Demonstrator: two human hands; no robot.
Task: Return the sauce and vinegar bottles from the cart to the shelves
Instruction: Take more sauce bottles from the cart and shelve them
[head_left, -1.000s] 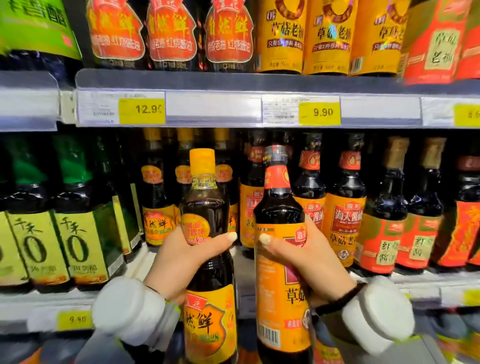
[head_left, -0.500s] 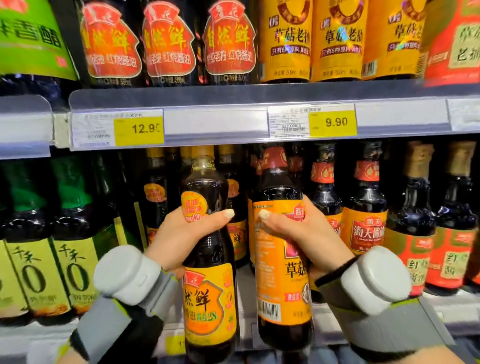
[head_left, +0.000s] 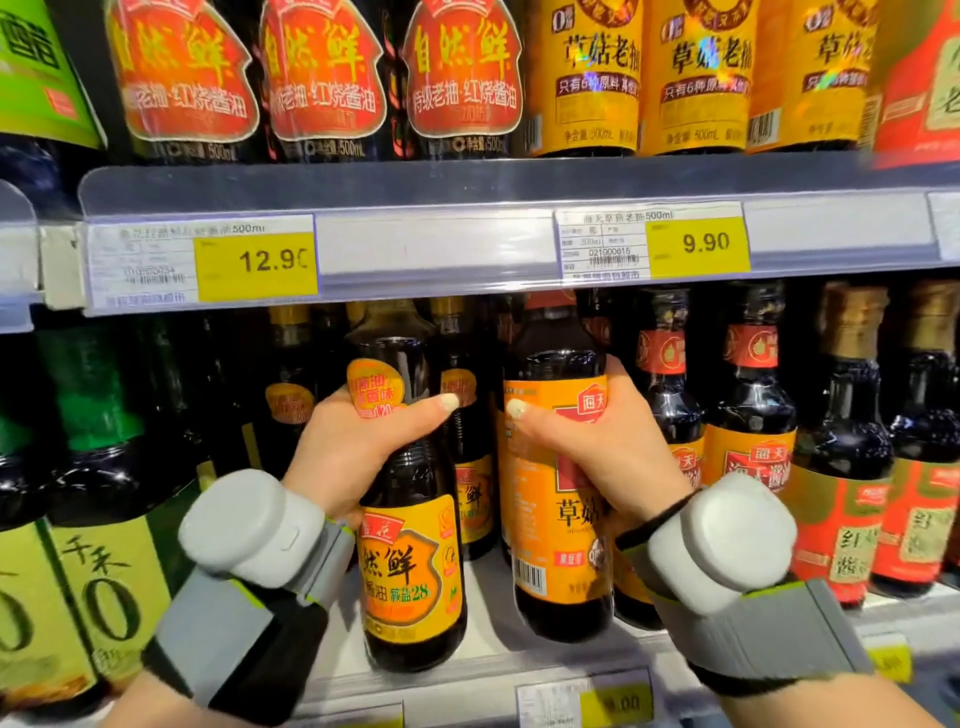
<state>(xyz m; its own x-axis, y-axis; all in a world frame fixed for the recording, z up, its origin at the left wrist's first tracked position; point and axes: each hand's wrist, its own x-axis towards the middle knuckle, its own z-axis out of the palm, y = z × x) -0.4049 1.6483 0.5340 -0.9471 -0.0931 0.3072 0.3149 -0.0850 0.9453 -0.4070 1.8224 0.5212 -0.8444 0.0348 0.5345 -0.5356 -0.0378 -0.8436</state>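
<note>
A grey wrist unit (head_left: 249, 525) sits on each forearm. The left hand (head_left: 358, 452) grips the yellow-label bottle (head_left: 410, 571) round its shoulder. The right hand (head_left: 597, 457) grips the orange-label bottle (head_left: 550, 519) likewise. Both bottles are upright, just beside each other, at the front edge of the lower shelf (head_left: 488, 623); whether they touch it cannot be told. Dark bottles (head_left: 753, 415) stand in rows behind. Price tags (head_left: 254, 265) line the front edge of the upper shelf (head_left: 436, 244).

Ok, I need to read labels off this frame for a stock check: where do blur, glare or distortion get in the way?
Head view: small print on the 12.90 tag is smeared; rainbow glare crosses the yellow labels above; the far-right red label is blurred; the shelf rail bows from the wide lens; the barcoded bottle reads clearly.
</note>
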